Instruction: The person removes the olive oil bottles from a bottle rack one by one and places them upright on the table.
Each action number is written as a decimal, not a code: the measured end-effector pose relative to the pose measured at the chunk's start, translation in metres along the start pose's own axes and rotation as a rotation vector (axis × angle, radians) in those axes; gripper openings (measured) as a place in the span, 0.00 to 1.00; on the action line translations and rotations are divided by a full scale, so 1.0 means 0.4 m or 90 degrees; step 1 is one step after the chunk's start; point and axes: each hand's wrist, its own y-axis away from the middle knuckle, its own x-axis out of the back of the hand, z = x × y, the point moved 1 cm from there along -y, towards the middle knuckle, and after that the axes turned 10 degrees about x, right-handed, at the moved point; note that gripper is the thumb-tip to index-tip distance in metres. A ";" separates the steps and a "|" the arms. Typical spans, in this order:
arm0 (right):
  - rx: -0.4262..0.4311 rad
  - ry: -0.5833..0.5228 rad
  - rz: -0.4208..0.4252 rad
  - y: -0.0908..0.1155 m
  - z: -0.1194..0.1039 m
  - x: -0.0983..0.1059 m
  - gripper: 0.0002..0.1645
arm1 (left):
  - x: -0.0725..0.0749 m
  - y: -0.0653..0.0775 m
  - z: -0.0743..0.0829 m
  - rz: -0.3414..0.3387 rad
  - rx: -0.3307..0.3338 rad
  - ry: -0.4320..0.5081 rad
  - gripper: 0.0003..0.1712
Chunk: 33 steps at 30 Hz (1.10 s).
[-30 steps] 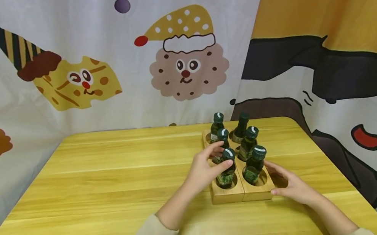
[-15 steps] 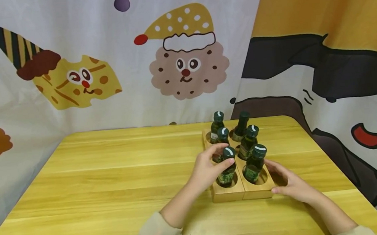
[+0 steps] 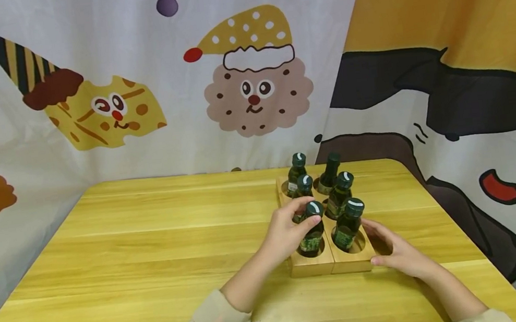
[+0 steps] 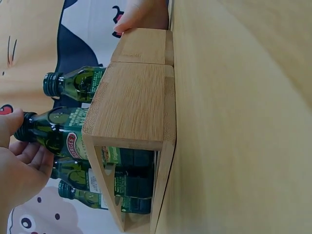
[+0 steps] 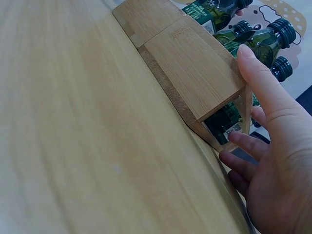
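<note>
left hand: i pinch the front-left bottle by its cap, thumb opposite fingers.
right hand: fingers loosely parted, my thumb touches the right rack near its corner.
front-left bottle: lower end in the left rack's near hole (five other bottles alongside).

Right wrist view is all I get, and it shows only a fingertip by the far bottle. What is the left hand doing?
Observer: The left hand has its thumb and fingers at the cap of the near-left bottle.
Operator: Bottles overlap from here. How many stand in the wooden holders?
Observer: Six: three in the left holder and three in the right holder.
Operator: Any marking on the near-left bottle that I can't see?
Observer: Yes, a red oval emblem on its side, visible in the left wrist view.
</note>
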 end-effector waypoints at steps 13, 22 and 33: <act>-0.007 0.006 0.003 0.006 -0.001 0.000 0.50 | 0.024 0.004 0.037 0.017 -0.037 0.036 0.21; -0.008 0.005 0.005 0.006 -0.006 -0.003 0.50 | 0.069 0.006 0.070 0.030 -0.016 0.065 0.22; -0.016 -0.010 0.005 0.003 -0.006 -0.004 0.50 | 0.163 -0.027 0.112 0.057 -0.037 0.045 0.21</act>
